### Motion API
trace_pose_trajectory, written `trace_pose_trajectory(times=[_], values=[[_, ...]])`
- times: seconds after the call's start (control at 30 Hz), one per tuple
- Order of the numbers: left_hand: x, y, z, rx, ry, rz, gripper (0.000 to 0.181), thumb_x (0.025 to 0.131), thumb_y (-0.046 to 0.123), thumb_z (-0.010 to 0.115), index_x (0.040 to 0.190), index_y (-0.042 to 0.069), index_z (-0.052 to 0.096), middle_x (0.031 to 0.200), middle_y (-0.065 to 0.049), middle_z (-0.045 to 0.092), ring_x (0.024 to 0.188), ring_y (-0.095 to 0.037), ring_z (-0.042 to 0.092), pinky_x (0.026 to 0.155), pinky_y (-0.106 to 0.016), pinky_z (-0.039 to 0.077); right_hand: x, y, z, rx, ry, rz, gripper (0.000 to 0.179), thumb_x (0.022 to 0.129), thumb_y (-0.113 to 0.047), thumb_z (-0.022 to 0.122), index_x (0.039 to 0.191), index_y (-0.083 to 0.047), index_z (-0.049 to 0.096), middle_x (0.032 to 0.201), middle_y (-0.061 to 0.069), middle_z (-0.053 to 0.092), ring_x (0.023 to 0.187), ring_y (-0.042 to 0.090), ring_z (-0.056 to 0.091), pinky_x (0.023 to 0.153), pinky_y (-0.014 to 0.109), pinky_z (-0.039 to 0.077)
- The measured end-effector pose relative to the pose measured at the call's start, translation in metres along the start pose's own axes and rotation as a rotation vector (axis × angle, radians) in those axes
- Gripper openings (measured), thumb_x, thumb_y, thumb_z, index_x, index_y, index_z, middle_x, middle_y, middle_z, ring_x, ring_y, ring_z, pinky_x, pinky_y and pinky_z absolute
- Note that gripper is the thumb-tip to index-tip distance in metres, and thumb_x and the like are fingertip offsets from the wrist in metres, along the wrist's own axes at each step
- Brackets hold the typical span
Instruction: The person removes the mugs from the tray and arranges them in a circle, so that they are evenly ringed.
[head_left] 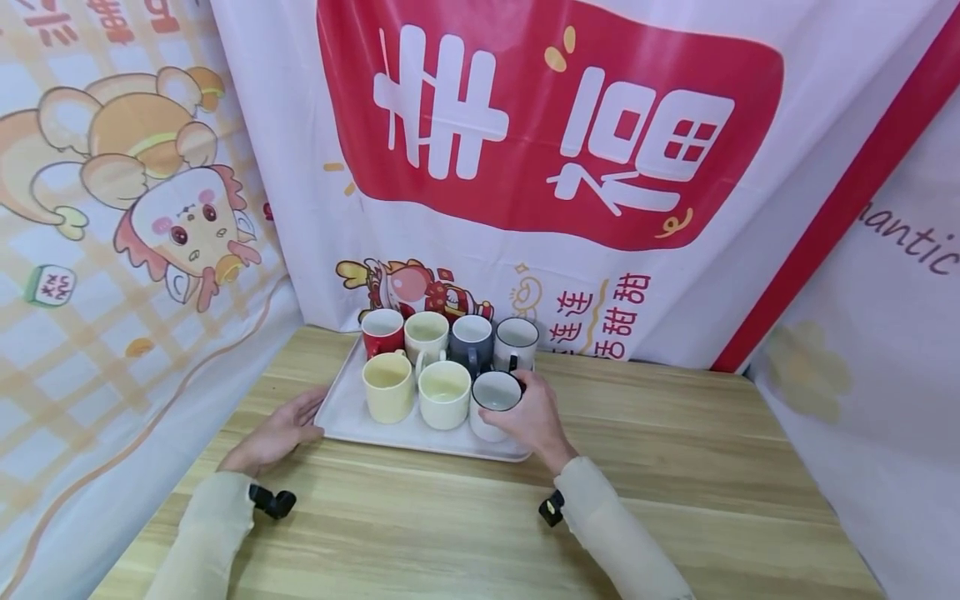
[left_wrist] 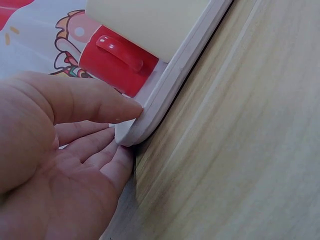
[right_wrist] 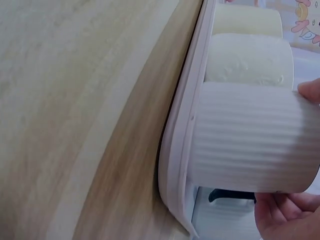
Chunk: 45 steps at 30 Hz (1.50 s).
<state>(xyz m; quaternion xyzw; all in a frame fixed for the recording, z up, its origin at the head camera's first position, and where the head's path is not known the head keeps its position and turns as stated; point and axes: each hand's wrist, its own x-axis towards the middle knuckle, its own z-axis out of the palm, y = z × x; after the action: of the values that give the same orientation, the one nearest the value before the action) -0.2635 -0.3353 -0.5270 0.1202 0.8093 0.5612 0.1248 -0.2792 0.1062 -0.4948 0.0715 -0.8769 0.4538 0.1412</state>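
A pale rectangular tray (head_left: pixel 341 419) on the table holds two rows of mugs. At its front left corner my left hand (head_left: pixel 277 432) pinches the tray, thumb on the rim and fingers at the corner's outer side and underside. My right hand (head_left: pixel 531 417) grips a white ribbed mug (right_wrist: pixel 250 135) with a dark rim at the front right, thumb and fingers on opposite sides near its top. Beside that mug stand a cream-white mug (head_left: pixel 444 408) and a pale yellow mug (head_left: pixel 386 402). Behind are a red mug (left_wrist: pixel 117 60), a cream mug (head_left: pixel 426 337), a grey-blue mug (head_left: pixel 463 353) and another dark-rimmed white mug (head_left: pixel 510 357).
The wooden table (head_left: pixel 420 525) extends in front of the tray and to its right. A printed cloth (head_left: pixel 645 308) hangs directly behind the tray, with further patterned cloths (head_left: pixel 97 350) along both sides. Each wrist wears a small black device (head_left: pixel 272 502).
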Motion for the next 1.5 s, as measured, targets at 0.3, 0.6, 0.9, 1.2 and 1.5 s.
trace_pose_trajectory(times=[0.3, 0.6, 0.9, 1.2, 1.5], values=[[0.0, -0.002, 0.0, 0.0, 0.002, 0.007, 0.084, 0.098, -0.004, 0.06, 0.164, -0.013, 0.009, 0.173, -0.036, 0.006, 0.159, -0.057, 0.007, 0.13, -0.067, 0.012, 0.001, 0.012, -0.021, 0.064, -0.112, -0.072, 0.071, 0.062, -0.027, 0.102, 0.123, -0.01, 0.069, 0.116, 0.005, 0.074, 0.105, 0.022, 0.069, 0.096, 0.039, 0.06], [0.0, 0.0, -0.001, 0.014, 0.007, -0.002, 0.083, 0.099, -0.004, 0.06, 0.163, -0.013, 0.008, 0.173, -0.036, 0.006, 0.159, -0.057, 0.007, 0.131, -0.067, 0.012, 0.008, 0.019, -0.062, 0.048, -0.265, -0.241, 0.078, 0.061, -0.022, 0.102, 0.131, -0.015, 0.068, 0.125, -0.001, 0.073, 0.115, 0.018, 0.069, 0.105, 0.04, 0.06], [0.0, 0.003, 0.0, 0.02, 0.009, -0.009, 0.083, 0.098, -0.005, 0.059, 0.163, -0.014, 0.009, 0.172, -0.036, 0.006, 0.159, -0.057, 0.008, 0.131, -0.067, 0.013, 0.012, 0.033, -0.106, 0.048, -0.353, -0.24, 0.082, 0.062, -0.02, 0.102, 0.135, -0.015, 0.066, 0.128, 0.0, 0.072, 0.118, 0.025, 0.069, 0.107, 0.045, 0.059], [0.001, 0.002, 0.0, 0.019, 0.011, -0.009, 0.082, 0.098, -0.004, 0.059, 0.163, -0.014, 0.009, 0.172, -0.036, 0.007, 0.159, -0.057, 0.008, 0.131, -0.068, 0.013, 0.017, 0.06, -0.133, 0.022, -0.331, -0.2, 0.079, 0.064, -0.015, 0.101, 0.135, -0.014, 0.067, 0.128, 0.006, 0.073, 0.113, 0.024, 0.07, 0.1, 0.033, 0.06], [0.002, -0.001, 0.001, 0.009, 0.012, -0.012, 0.082, 0.099, -0.005, 0.058, 0.164, -0.012, 0.009, 0.173, -0.035, 0.006, 0.16, -0.056, 0.008, 0.131, -0.068, 0.012, 0.026, 0.083, -0.142, 0.007, -0.312, -0.123, 0.072, 0.068, -0.017, 0.1, 0.132, -0.016, 0.068, 0.125, 0.006, 0.073, 0.113, 0.024, 0.069, 0.102, 0.036, 0.057]])
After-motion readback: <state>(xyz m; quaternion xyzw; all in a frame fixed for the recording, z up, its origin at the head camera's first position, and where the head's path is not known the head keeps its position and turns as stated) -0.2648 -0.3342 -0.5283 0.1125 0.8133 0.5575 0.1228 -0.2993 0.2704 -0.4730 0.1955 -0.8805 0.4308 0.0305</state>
